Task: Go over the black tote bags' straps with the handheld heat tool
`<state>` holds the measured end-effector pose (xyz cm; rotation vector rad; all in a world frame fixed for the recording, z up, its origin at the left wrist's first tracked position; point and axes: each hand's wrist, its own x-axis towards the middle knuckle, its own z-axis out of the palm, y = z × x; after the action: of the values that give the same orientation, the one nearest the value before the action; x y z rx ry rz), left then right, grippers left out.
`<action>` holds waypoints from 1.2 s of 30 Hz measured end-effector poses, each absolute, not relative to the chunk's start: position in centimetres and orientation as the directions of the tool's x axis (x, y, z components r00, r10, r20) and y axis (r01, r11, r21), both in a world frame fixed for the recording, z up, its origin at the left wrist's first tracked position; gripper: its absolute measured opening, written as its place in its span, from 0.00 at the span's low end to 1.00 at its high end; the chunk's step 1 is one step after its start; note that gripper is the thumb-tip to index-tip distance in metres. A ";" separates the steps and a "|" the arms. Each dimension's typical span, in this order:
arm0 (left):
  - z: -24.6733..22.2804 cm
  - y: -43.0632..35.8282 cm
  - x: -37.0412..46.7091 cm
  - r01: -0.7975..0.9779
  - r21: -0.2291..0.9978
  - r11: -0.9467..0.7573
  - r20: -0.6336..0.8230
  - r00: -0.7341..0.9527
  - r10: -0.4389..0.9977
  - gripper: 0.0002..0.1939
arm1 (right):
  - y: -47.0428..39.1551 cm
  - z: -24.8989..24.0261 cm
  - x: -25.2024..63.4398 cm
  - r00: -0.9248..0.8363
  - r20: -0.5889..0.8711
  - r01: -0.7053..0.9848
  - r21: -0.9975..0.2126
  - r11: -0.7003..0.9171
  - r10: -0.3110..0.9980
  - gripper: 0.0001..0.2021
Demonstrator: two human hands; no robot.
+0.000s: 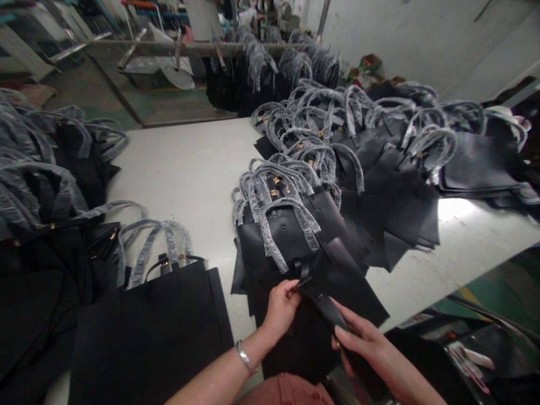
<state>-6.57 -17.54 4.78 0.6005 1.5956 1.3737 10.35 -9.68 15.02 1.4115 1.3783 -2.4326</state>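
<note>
My left hand (pixel 283 306), a metal bangle on its wrist, pinches the end of a black strap (pixel 323 306) low over the bag pieces. Around the strap's other part my right hand (pixel 358 337) is closed, thumb on top. It may be a bundle of straps; I cannot tell. Beneath both hands lies a black bag panel (pixel 337 275) with a short black tab (pixel 304 269) by my left fingers. Just beyond is a pile of black panels (pixel 278 228), their handles (pixel 261 185) wrapped in clear plastic, with gold-coloured buckles (pixel 275 188) among them.
More black bag panels (pixel 392 185) with wrapped handles cover the white table (pixel 177 152) at the right. Another stack (pixel 156 320) lies to the left. Behind the table, bags hang from a metal rail (pixel 189 48). Dark items (pixel 472 349) lie below the table's right edge.
</note>
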 end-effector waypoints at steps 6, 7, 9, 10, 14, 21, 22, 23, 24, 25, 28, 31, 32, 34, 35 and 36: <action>5.9 -16.7 -7.9 -0.428 0.858 0.285 -0.449 -0.354 0.820 0.14 | -9.1 14.2 9.8 -0.485 -0.618 0.284 -0.781 -0.557 0.619 0.44; 6.3 -16.4 -8.6 -0.483 0.833 0.271 -0.460 -0.330 0.824 0.15 | -8.7 14.2 10.1 -0.459 -0.611 0.270 -0.788 -0.554 0.645 0.43; 6.6 -15.9 -10.4 -0.598 0.782 0.174 -0.450 -0.349 0.822 0.18 | -8.3 14.1 11.3 -0.426 -0.611 0.254 -0.789 -0.560 0.668 0.42; 6.6 -15.8 -11.4 -0.634 0.769 0.088 -0.430 -0.410 0.804 0.20 | -8.2 14.0 12.0 -0.409 -0.615 0.249 -0.786 -0.566 0.674 0.41; 4.8 -16.2 -13.8 -0.281 0.957 0.078 -0.267 -0.735 0.623 0.20 | -8.9 13.3 14.3 -0.305 -0.653 0.235 -0.757 -0.610 0.693 0.42; 3.3 -17.1 -11.7 0.715 0.554 0.426 0.027 -0.527 0.849 0.17 | -10.9 10.7 15.1 -0.274 -0.705 0.262 -0.709 -0.655 0.654 0.46; 3.4 -16.8 -11.5 0.738 0.507 0.446 0.031 -0.533 0.846 0.18 | -11.0 10.6 14.9 -0.287 -0.704 0.267 -0.710 -0.651 0.650 0.45; 3.6 -16.5 -11.4 0.749 0.477 0.459 0.032 -0.537 0.843 0.18 | -11.1 10.6 14.7 -0.301 -0.700 0.270 -0.713 -0.647 0.647 0.45; 3.7 -16.1 -11.4 0.755 0.464 0.464 0.032 -0.538 0.842 0.17 | -11.1 10.6 14.5 -0.312 -0.695 0.270 -0.719 -0.641 0.648 0.45; 3.8 -15.9 -11.4 0.754 0.468 0.461 0.029 -0.534 0.845 0.14 | -11.1 10.7 14.3 -0.321 -0.689 0.269 -0.724 -0.636 0.650 0.45; 4.0 -15.4 -11.8 0.672 0.610 0.420 -0.013 -0.522 0.853 0.09 | -11.1 11.0 14.0 -0.320 -0.680 0.263 -0.733 -0.627 0.660 0.45; 4.6 -15.5 -12.3 0.292 0.886 0.359 -0.219 -0.420 0.881 0.13 | -11.0 11.0 14.2 -0.300 -0.674 0.248 -0.739 -0.627 0.675 0.45; 5.0 -15.5 -12.5 0.093 0.935 0.344 -0.292 -0.351 0.889 0.13 | -11.0 10.9 14.3 -0.292 -0.672 0.239 -0.740 -0.628 0.681 0.45; 6.4 -15.7 -13.0 -0.305 0.902 0.306 -0.379 -0.218 0.899 0.12 | -10.9 10.9 14.6 -0.269 -0.669 0.222 -0.743 -0.631 0.693 0.45; 7.3 -15.9 -13.4 -0.460 0.845 0.272 -0.388 -0.180 0.904 0.14 | -10.9 10.9 14.8 -0.256 -0.665 0.215 -0.747 -0.629 0.702 0.46; 8.4 -16.0 -13.9 -0.574 0.787 0.227 -0.381 -0.161 0.910 0.18 | -10.8 11.0 14.9 -0.246 -0.660 0.210 -0.751 -0.626 0.710 0.46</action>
<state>-13.91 -16.02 8.40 0.4071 1.0915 1.3682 14.85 -10.82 11.02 2.0927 1.3994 -2.4444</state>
